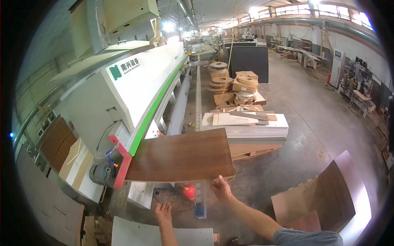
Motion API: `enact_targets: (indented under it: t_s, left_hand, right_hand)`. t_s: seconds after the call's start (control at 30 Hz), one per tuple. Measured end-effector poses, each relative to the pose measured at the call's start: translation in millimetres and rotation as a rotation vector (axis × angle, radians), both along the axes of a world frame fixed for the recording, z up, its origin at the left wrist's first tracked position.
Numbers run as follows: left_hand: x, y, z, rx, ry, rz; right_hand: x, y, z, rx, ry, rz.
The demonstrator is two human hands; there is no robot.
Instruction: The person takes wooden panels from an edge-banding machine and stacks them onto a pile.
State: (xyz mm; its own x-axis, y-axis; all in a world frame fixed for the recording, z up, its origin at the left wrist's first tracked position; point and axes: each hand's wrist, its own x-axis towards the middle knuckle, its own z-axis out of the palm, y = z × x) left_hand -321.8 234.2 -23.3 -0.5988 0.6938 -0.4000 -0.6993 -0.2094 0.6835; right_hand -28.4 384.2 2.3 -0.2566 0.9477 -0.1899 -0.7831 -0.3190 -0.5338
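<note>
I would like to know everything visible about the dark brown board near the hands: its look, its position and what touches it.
The dark brown board is a flat rectangular panel with a wood-grain face, seemingly laminate or veneer. It lies roughly level, its left end at the red end of the long white and green machine. The right hand grips its near edge close to the right corner. The left hand is open below it, not touching. Behind it lies a stack of pale panels.

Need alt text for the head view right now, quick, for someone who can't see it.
The right hand grips the near edge of a dark brown wood panel lying flat at the end of a long white-and-green machine. The left hand hovers open below it, above a white board.
</note>
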Motion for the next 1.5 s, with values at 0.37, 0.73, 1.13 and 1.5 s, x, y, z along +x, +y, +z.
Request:
enact_targets:
  t_s: [0.37,0.73,1.13,1.5]
  left_hand:
    - [-77,-17,6,0.386,-0.057,0.153]
    - [24,-142,25,0.244,0.129,0.275]
    - [293,-88,180,0.221,1.071,-0.059]
    - [406,-60,135,0.106,1.183,-0.473]
  right_hand:
    - [28,-103,8,-0.268,0.009,-0.141]
    - [151,-136,-3,-0.288,-0.213,-0.405]
    - [158,-129,-144,-0.356,-0.084,0.06]
    - [136,-220,37,-0.048,-0.752,-0.637]
